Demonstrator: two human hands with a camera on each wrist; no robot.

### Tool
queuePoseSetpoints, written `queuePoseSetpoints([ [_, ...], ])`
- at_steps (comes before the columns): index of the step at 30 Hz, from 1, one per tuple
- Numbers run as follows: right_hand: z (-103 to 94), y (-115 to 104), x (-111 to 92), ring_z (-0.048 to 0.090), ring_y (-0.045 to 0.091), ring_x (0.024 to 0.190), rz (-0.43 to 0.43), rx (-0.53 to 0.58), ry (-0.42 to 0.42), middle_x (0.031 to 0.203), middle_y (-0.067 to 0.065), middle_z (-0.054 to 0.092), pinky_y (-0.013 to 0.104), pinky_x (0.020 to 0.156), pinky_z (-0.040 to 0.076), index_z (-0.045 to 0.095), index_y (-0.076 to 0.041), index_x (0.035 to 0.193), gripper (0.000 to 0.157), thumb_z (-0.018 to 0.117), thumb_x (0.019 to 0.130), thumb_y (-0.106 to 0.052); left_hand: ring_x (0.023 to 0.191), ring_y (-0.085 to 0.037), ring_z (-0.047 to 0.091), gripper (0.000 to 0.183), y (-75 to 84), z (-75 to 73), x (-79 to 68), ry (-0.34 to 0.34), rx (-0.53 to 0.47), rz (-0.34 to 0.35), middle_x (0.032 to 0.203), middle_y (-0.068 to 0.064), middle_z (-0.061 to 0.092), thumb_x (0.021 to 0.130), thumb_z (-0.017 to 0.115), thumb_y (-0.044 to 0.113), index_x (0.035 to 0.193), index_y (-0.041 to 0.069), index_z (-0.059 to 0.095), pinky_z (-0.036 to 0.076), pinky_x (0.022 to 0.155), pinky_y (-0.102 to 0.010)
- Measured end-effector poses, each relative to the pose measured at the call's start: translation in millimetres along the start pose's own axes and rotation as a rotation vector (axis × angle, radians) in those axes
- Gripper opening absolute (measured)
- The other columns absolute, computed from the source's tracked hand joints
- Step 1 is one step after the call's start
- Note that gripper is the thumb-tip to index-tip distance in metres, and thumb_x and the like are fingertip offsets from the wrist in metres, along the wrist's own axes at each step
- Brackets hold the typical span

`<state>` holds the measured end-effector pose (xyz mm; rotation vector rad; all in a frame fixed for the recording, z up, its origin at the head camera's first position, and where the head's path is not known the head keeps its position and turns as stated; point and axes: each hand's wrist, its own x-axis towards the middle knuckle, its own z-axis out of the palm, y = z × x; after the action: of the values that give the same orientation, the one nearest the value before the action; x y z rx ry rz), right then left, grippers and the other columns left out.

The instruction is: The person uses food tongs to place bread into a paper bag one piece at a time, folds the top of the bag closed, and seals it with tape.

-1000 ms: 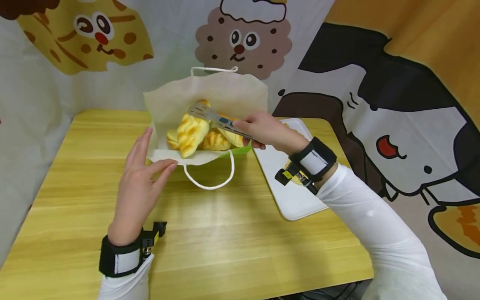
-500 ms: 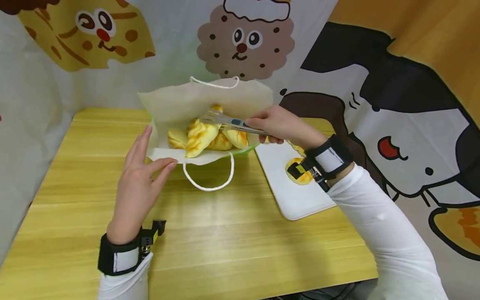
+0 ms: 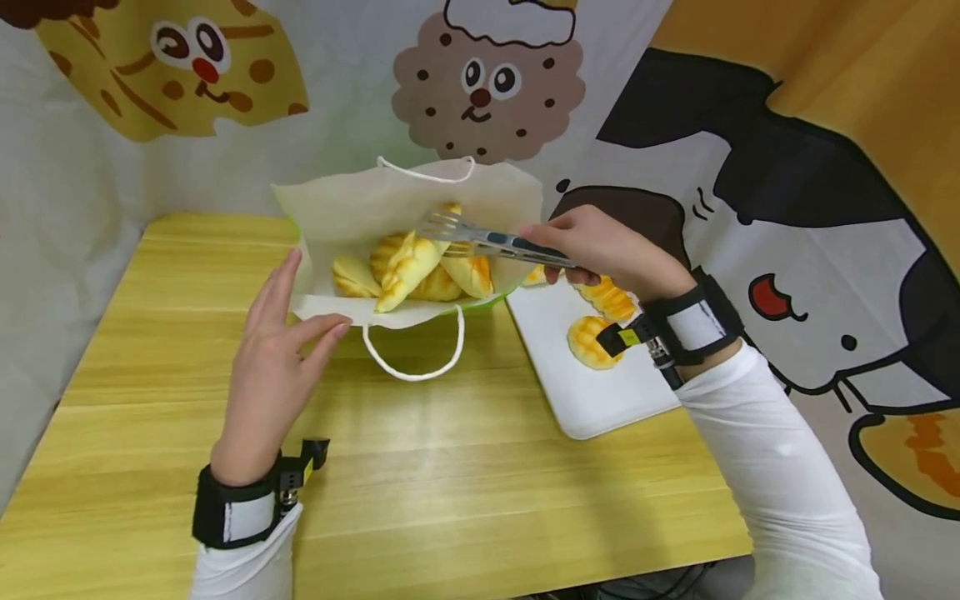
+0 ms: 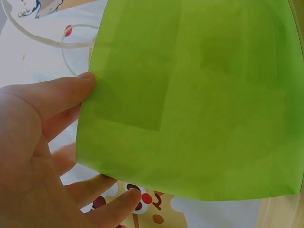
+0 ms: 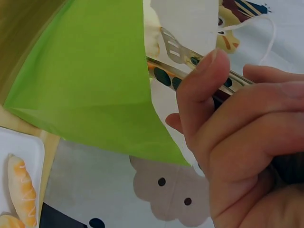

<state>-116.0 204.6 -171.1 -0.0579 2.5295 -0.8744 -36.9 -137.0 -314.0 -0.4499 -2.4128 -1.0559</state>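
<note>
A paper bag point(image 3: 345, 196), green outside and pale inside, stands with its mouth spread. Several golden bread rolls point(image 3: 411, 271) are heaped in it. My left hand point(image 3: 270, 375) pinches the near rim between thumb and index finger, its other fingers extended along the bag's left side. My right hand point(image 3: 611, 250) holds metal food tongs point(image 3: 517, 243) with dark oval grip spots. Their slotted tips are parted over the bag's mouth, beside the top of a roll; I cannot tell whether they touch it. In the right wrist view, the green bag side point(image 5: 95, 71) hides most of the inside.
A white tray point(image 3: 551, 375) lies right of the bag, partly under my right forearm. On it are a round bun point(image 3: 591, 342) and a long roll point(image 3: 611, 297). White cord handles point(image 3: 416, 377) hang from the bag. A cartoon-printed cloth point(image 3: 337, 83) backs the wooden table point(image 3: 420, 500).
The tongs and my right hand have moved right, and their tips have parted from the upper roll, which now leans among the others. More of the tray shows. My left hand stays at the rim.
</note>
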Motion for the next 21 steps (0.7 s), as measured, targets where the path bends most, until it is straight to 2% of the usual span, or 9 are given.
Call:
queuePoseSetpoints([
  [7,-7.1,6.7,-9.7,0.039,0.014,0.047,0.007,0.011,-0.027,0.078,0.006,0.066,0.029,0.047,0.033,0.068,-0.012,0.116,0.062,0.047,0.096,-0.067,0.15,-0.038,0.027,0.015,-0.1,1.0,-1.9,-0.01,-0.006,-0.007,0.165,-0.008,0.027,0.087,0.077,0.008,0.098,-0.003,0.078,0.026,0.122,-0.056],
  [17,-15.1,11.2,-18.4,0.04,0.014,0.045,0.014,0.047,0.038,0.07,0.004,0.065,0.028,0.044,0.033,0.07,-0.007,0.102,0.065,0.049,0.094,-0.068,0.15,-0.04,0.028,0.016,1.5,1.9,-1.3,-0.015,-0.004,-0.006,0.164,-0.012,0.029,0.087,0.077,0.008,0.098,-0.003,0.078,0.025,0.122,-0.056],
  [21,-18.1,12.9,-22.3,0.04,0.014,0.046,0.018,0.044,0.07,0.067,0.002,0.059,0.028,0.045,0.034,0.069,-0.006,0.099,0.067,0.05,0.093,-0.07,0.15,-0.04,0.027,0.016,2.3,1.6,0.0,-0.008,-0.006,-0.012,0.165,-0.01,0.028,0.087,0.077,0.007,0.098,-0.004,0.077,0.026,0.122,-0.057],
])
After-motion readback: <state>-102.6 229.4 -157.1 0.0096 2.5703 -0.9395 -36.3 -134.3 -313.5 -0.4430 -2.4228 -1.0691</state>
